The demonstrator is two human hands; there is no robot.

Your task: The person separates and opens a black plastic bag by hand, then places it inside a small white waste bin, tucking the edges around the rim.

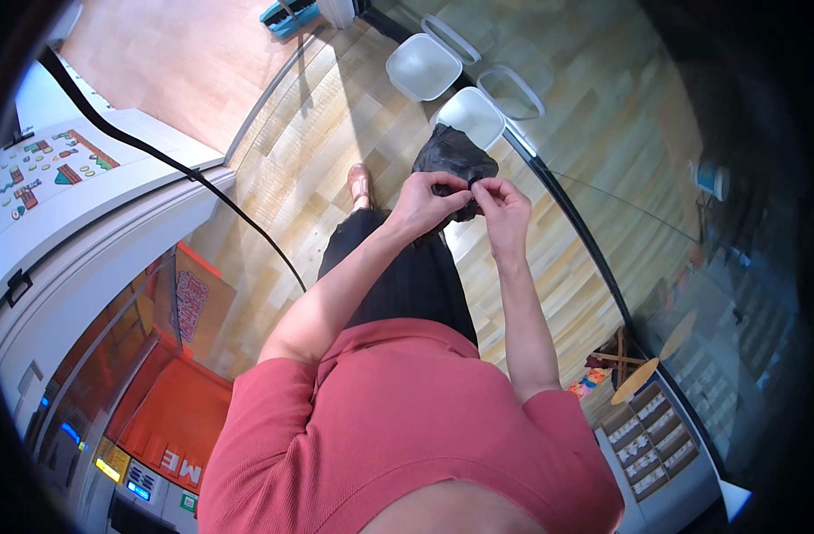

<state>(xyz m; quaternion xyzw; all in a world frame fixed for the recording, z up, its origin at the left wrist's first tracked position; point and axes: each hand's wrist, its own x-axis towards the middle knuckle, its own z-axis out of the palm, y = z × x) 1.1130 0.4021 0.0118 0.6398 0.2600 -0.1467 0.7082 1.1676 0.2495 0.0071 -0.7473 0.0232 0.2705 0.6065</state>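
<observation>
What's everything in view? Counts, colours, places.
plastic bag: one, black, upper centre
open bins: two, white, beyond bag
cleaning tool: one, teal, top
cable: one, black, upper left
stickered cabinet: one, white, left
panel: one, orange, lower left
glass wall: one, transparent, right
floor: one, wooden, beneath
shirt: one, red, bottom
lower garment: one, black, centre
shoe: one, brown, upper centre
left hand: one, bare, pinching bag
right hand: one, bare, pinching bag

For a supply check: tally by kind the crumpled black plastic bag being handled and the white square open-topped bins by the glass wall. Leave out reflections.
Crumpled black plastic bag: 1
White square open-topped bins: 2
Total: 3
</observation>
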